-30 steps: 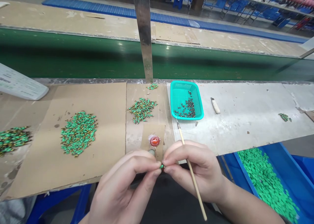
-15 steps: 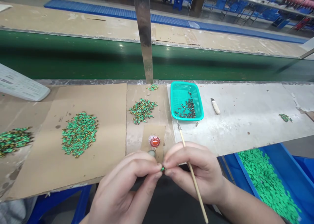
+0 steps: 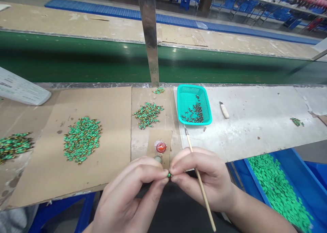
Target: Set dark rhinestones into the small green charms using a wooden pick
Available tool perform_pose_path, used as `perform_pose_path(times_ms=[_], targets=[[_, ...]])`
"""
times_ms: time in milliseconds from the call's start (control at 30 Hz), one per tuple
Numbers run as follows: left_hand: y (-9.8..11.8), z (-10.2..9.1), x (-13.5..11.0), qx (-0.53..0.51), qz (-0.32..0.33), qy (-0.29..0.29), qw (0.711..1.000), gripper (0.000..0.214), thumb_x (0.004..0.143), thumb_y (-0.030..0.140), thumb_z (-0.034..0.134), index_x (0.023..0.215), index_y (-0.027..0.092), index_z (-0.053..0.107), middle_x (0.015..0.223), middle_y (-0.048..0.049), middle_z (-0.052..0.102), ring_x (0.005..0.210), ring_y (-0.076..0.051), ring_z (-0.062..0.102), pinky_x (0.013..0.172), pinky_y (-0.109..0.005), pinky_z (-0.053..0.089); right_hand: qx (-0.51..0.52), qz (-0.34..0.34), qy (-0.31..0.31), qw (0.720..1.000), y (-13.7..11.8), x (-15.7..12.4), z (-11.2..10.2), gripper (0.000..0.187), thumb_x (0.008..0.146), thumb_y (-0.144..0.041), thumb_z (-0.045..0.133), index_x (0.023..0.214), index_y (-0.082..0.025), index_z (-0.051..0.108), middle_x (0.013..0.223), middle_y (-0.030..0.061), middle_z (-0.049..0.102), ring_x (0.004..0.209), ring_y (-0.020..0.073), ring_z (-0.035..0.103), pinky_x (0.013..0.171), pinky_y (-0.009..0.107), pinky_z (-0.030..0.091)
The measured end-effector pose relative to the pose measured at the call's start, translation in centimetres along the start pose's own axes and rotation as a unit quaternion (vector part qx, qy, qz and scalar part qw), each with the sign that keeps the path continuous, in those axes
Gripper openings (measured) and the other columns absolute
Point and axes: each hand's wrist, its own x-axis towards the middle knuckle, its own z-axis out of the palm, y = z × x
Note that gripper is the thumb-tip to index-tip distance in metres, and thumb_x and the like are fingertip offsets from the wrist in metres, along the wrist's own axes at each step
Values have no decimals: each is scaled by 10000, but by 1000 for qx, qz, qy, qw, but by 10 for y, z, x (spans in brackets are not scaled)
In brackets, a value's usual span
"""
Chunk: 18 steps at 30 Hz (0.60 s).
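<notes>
Left hand (image 3: 125, 195) and right hand (image 3: 204, 182) pinch narrow, fingertip to fingertip, on a tiny green piece (image 3: 169, 175) just off the bench edge. Right hand also carries a thin wooden pick (image 3: 189, 143). Piece looks light, hard, easily dropped: hold by its edges. Beyond: red cabochon (image 3: 161, 147) on cardboard (image 3: 97, 107), teal mesh tray (image 3: 178, 103) of dark pieces, blue bin (image 3: 255, 182) of green pieces.

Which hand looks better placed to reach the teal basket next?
The right hand, probably: it lies closer to the teal perforated plastic basket, though it grips a thin wooden stick and shares a tiny green piece with the left hand.
</notes>
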Motion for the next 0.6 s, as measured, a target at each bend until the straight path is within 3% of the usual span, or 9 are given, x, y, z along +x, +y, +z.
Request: perform_pose_path(times_ms=[267,433,600], targets=[[1,1,-1,-10,10,8,1000,404,1003,-29,715,1193,325,754,987,21,811,887,-162,812,829,-232,638,-9,-8,-11,1000,1,1,-3,137,1028,-102,859,1101,-214,833,966,68,890,853,191,864,816,271,728],[-4,2,3,-5,81,18,997,396,990,-82,695,1214,238,762,998,0,814,894,-136,812,832,-201,634,-10,3,-6,1000,0,1,-5,80,1052,-149,861,1089,-215,833,953,73,884,843,193,852,800,283,723],[-3,2,10,43,116,25,992,380,990,-84,685,1203,225,747,966,22,809,859,-96,806,836,-159,633,15,41,14,999,2,-1,-6,83,1049,-168,875,1079,-239,844,958,56,881,846,202,844,804,320,712]])
